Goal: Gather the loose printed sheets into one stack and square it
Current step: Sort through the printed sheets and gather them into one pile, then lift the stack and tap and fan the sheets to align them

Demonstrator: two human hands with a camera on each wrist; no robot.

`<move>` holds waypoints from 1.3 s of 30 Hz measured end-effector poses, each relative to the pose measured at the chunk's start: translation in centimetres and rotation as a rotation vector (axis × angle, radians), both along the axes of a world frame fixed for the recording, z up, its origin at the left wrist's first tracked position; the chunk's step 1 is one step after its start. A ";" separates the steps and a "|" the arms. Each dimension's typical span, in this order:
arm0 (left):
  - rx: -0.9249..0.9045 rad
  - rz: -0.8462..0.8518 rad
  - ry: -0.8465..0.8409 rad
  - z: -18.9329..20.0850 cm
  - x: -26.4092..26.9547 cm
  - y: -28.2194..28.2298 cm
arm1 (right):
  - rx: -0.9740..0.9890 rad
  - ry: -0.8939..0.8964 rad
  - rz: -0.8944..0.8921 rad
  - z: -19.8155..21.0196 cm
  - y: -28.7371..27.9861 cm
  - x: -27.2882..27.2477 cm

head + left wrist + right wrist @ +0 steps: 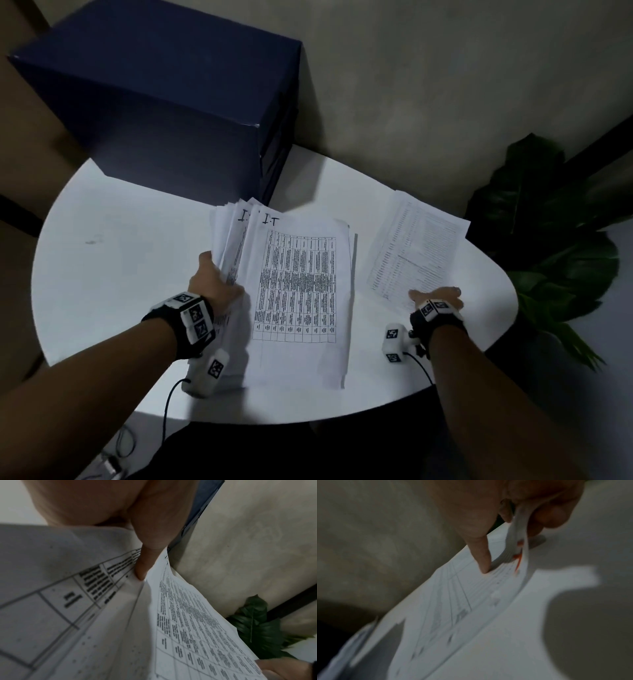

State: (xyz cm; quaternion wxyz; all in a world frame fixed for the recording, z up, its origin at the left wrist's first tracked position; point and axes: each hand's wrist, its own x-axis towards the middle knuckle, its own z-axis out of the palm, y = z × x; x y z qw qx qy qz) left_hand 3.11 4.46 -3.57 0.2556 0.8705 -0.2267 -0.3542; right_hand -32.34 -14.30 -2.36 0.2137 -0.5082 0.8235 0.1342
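Note:
A pile of printed table sheets (301, 287) lies mid-table, its top page marked "I-T". My left hand (219, 274) grips a fanned bunch of sheets (233, 236) at the pile's left side and holds it raised off the pile. In the left wrist view the thumb (145, 555) presses between the fanned pages (188, 622). To the right lies a separate thin set of sheets (414, 246). My right hand (436, 296) pinches its near edge. There the thumb (481, 550) bears on the top page (453, 608) and the fingers curl under the bent-up edge (517, 534).
The round white table (120, 260) carries a large dark blue box (171, 102) at the back left, just behind the pile. A leafy plant (555, 240) stands off the table's right edge. Bare tabletop shows on the left.

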 end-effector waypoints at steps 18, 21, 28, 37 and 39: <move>-0.096 0.041 0.094 0.2 -0.1 -0.7 | -0.409 -0.902 -0.096 5.2 7.1 5.4; -0.048 -0.060 0.150 1.0 -0.9 -1.6 | -0.216 -0.818 -0.017 2.6 10.4 6.6; -0.104 0.078 0.380 1.1 -1.1 -2.9 | -0.260 -0.415 0.058 1.7 10.8 6.5; -0.120 0.028 0.337 0.0 -2.7 -5.0 | -0.136 -0.669 0.205 -2.1 6.3 10.5; -0.103 0.064 0.351 -0.1 -2.9 -5.0 | -0.105 -0.712 0.252 -2.4 7.2 10.6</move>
